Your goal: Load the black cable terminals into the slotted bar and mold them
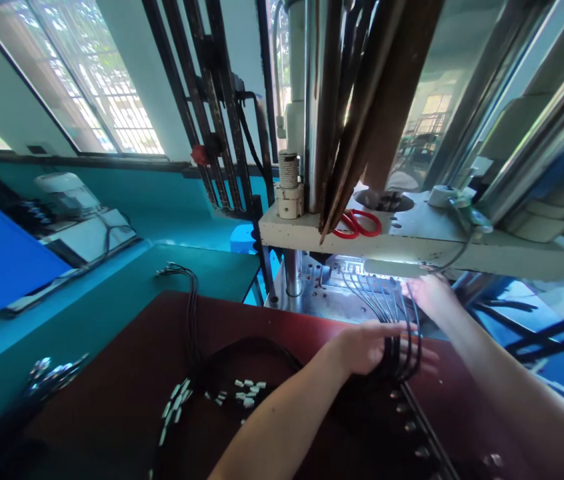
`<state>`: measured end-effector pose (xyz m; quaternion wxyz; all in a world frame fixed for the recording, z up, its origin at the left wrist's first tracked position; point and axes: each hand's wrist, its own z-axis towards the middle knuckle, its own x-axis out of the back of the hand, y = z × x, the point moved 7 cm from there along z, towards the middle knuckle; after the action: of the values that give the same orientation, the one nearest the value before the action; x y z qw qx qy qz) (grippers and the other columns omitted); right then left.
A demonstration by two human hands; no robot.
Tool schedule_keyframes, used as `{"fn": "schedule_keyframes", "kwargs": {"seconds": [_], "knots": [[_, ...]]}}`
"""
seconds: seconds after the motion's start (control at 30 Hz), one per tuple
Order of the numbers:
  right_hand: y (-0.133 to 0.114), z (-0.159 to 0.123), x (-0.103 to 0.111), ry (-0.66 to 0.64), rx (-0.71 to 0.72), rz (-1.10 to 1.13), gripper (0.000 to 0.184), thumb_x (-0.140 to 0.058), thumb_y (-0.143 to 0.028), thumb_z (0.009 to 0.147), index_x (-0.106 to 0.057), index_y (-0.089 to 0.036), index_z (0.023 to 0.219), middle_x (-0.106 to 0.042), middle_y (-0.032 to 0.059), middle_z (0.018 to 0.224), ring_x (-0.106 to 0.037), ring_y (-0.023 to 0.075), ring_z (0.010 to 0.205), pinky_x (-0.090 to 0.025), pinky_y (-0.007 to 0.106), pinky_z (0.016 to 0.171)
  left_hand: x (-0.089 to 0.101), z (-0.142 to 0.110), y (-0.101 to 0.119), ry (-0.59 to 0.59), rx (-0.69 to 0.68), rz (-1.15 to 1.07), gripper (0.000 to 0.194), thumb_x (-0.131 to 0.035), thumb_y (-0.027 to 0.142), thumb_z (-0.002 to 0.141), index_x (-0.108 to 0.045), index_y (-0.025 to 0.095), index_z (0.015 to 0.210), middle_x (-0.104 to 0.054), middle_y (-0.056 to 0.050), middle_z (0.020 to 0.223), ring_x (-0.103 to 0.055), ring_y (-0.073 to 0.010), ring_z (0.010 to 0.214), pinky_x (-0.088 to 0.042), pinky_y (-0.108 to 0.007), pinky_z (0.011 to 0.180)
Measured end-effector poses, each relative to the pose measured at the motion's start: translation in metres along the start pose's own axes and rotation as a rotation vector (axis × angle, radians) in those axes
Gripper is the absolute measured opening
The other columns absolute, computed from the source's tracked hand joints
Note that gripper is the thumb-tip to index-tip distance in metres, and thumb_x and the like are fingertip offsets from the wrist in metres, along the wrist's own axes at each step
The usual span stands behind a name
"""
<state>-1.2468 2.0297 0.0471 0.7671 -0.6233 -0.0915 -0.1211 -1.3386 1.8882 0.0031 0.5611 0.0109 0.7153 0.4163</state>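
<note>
Heaped closest on the dark red surface, white-tipped cable ends. Just beyond, the left hand spread open across a bundle of black cables. Farther on, the right hand extended with loosely open fingers, beside the cables fanned toward a steel mould plate. Above, red-handled scissors laid on a cream machine plate.

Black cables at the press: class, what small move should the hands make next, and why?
Probably the right hand should ease the outer black cables straight on the metal press bed, while the left hand keeps them gathered: they fan out from that hand towards the bed, and the right hand sits beside them.
</note>
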Motion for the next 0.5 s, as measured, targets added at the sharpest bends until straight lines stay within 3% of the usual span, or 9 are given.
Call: {"fn": "schedule_keyframes", "kwargs": {"seconds": [0.1, 0.23, 0.37, 0.5], "knots": [[0.014, -0.029, 0.017, -0.017, -0.101, 0.143, 0.023, -0.041, -0.042, 0.084, -0.045, -0.019, 0.082, -0.048, -0.0013, 0.053, -0.052, 0.0141, 0.046, -0.04, 0.025, 0.041, -0.011, 0.011, -0.003, 0.033, -0.098, -0.118, 0.039, -0.042, 0.04, 0.084, -0.055, 0.014, 0.11, -0.06, -0.014, 0.105, -0.059, -0.0231, 0.096, -0.043, -0.036, 0.081], [0.019, -0.066, 0.05, 0.127, -0.178, 0.276, 0.023, -0.054, -0.042, 0.073, -0.049, -0.022, 0.083, -0.055, 0.0022, 0.059, -0.054, 0.0166, 0.047, -0.043, 0.027, 0.04, -0.015, 0.024, -0.024, 0.199, -0.043, -0.192, 0.034, -0.045, 0.039, 0.083, -0.058, 0.01, 0.097, -0.058, -0.009, 0.077, -0.058, -0.0156, 0.067, -0.046, -0.03, 0.066], [0.024, -0.093, 0.075, 0.23, -0.187, 0.29, 0.026, -0.055, -0.046, 0.07, -0.053, -0.022, 0.082, -0.057, 0.0036, 0.061, -0.055, 0.0179, 0.047, -0.044, 0.028, 0.039, -0.027, 0.028, -0.046, 0.185, -0.007, -0.239, 0.02, -0.044, 0.025, 0.087, -0.055, 0.008, 0.085, -0.038, 0.003, 0.055, -0.034, -0.0037, 0.042, -0.029, -0.015, 0.044], [0.041, -0.116, 0.097, 0.322, -0.199, 0.359, 0.029, -0.057, -0.046, 0.068, -0.052, -0.021, 0.083, -0.057, 0.0005, 0.059, -0.054, 0.0156, 0.043, -0.043, 0.026, 0.036, -0.041, 0.019, -0.069, 0.177, 0.019, -0.124, 0.022, -0.041, 0.022, 0.088, -0.053, 0.009, 0.075, -0.023, 0.007, 0.048, -0.018, -0.0029, 0.037, -0.017, -0.014, 0.039]]}}
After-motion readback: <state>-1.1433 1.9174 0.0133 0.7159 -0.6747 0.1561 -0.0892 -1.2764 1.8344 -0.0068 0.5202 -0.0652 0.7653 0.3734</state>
